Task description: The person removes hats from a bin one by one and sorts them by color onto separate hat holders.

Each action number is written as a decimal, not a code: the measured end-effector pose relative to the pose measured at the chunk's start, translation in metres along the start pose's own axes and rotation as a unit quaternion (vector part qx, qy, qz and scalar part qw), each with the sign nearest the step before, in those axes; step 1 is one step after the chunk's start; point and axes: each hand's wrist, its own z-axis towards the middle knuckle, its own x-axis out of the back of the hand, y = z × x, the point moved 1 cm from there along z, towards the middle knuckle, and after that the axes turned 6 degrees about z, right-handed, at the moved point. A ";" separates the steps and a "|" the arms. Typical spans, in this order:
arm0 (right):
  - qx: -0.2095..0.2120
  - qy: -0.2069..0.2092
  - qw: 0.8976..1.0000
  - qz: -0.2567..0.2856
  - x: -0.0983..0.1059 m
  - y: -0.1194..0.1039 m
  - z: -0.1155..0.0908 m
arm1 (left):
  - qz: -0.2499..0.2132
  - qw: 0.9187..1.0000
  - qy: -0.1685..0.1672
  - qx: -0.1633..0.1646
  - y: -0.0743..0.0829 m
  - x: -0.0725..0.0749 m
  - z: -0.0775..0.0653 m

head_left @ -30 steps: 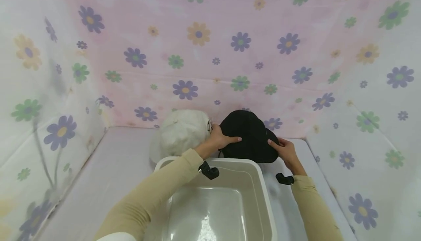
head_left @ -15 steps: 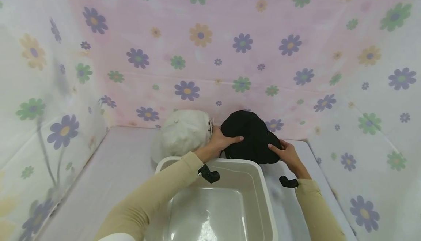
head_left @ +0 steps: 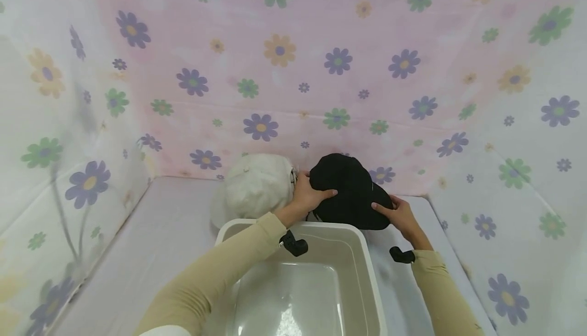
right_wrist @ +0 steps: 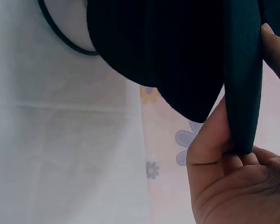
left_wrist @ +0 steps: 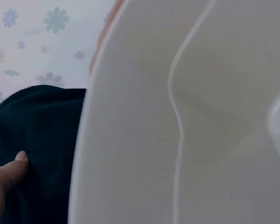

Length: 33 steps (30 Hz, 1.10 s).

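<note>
A black cap (head_left: 344, 190) stands behind the bin, its brim to the right. My left hand (head_left: 306, 196) grips the left side of the crown, with the thumb on the near face and the fingers hidden behind. In the left wrist view that thumb lies on the dark cloth of the cap (left_wrist: 42, 126). My right hand (head_left: 402, 216) pinches the brim at its right end; in the right wrist view the brim (right_wrist: 242, 84) sits between thumb and fingers. A white cap (head_left: 259, 183) rests just left of my left hand.
A large pale plastic bin (head_left: 316, 228) stands at the front, under my left forearm. Pink flowered cloth (head_left: 293, 71) forms the back wall close behind both caps. The white table surface (head_left: 160, 224) runs to both side walls.
The black cap and my right hand have shifted slightly to the right in the head view. Both hands keep their hold on the cap. The white cap stays beside it.
</note>
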 end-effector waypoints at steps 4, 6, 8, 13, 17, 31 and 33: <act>0.007 -0.011 1.000 0.008 -0.001 0.009 0.003 | -0.003 1.000 0.002 -0.012 -0.003 -0.001 -0.002; 0.012 -0.016 1.000 0.016 -0.001 0.012 0.004 | 0.001 1.000 0.001 -0.021 -0.006 -0.003 -0.002; 0.019 -0.015 1.000 0.020 -0.001 0.015 0.004 | 0.008 1.000 0.001 -0.029 -0.008 -0.005 -0.002; 0.036 -0.010 0.999 0.038 -0.003 0.020 0.006 | 0.005 0.999 0.003 -0.040 -0.012 -0.009 0.000; 0.040 -0.011 0.998 0.047 -0.006 0.022 0.006 | -0.005 0.999 0.003 -0.034 -0.013 -0.009 0.001; -0.027 -0.062 0.996 -0.054 -0.004 -0.016 -0.008 | 0.120 0.989 -0.090 0.011 0.010 0.006 -0.007; -0.044 -0.065 0.994 -0.075 -0.004 -0.023 -0.010 | 0.148 0.981 -0.120 0.021 0.016 0.011 -0.010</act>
